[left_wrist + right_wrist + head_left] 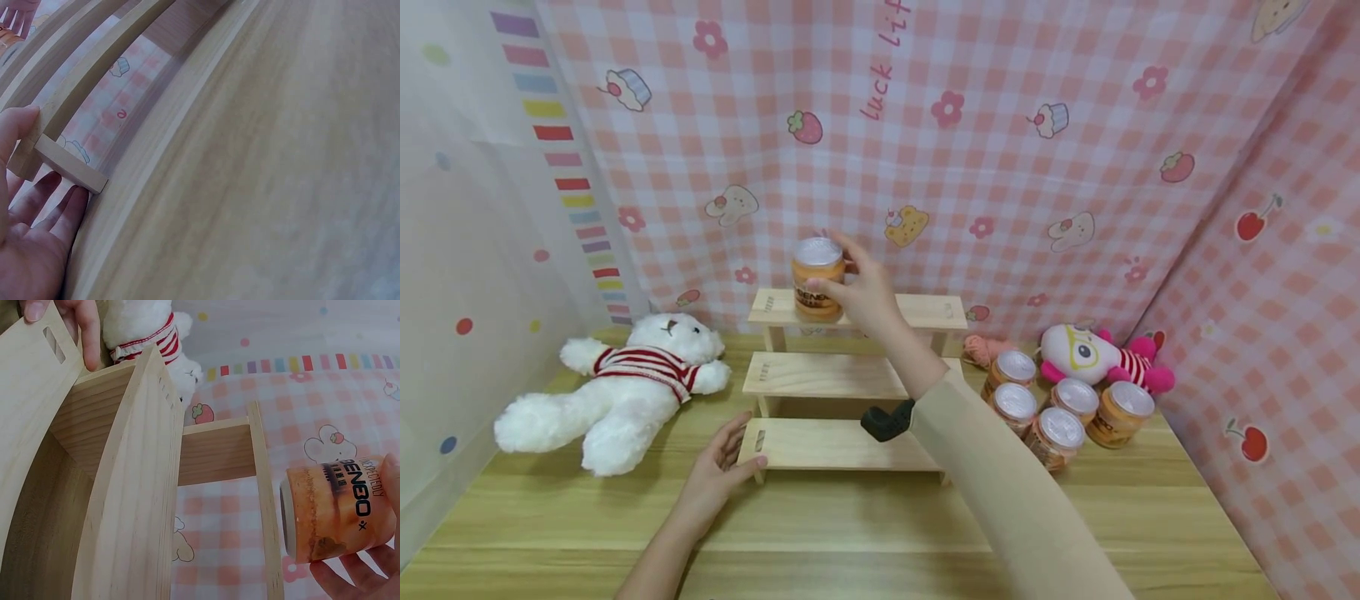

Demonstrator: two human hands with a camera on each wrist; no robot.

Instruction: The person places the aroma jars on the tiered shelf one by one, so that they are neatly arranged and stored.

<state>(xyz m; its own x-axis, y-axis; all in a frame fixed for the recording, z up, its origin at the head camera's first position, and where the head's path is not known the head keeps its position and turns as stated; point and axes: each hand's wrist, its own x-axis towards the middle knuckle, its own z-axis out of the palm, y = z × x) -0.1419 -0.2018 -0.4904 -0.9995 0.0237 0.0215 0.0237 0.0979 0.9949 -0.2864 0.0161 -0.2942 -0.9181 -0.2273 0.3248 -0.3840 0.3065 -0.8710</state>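
An orange jar (pixel 817 287) with dark lettering and a pale, shiny lid is in my right hand (pixel 868 292), thumb on one side and fingers on the other. The jar is upright at the left part of the top board of a three-step wooden shelf stand (pixel 820 375). From the right wrist, a thin gap shows between the jar's base (pixel 287 519) and the top board's edge (pixel 265 506). My left hand (pixel 718 471) grips the left end of the lowest board, thumb on top; in the left wrist view its fingers (pixel 62 215) reach under, beside the leg.
Several similar jars (pixel 1062 429) stand together right of the stand. Behind them lie a pink-and-white plush toy (pixel 1075 354) and a pink yarn bundle (pixel 988 350). A white teddy bear (pixel 640 392) lies at the left. A checked cloth (pixel 1000 167) hangs behind the stand.
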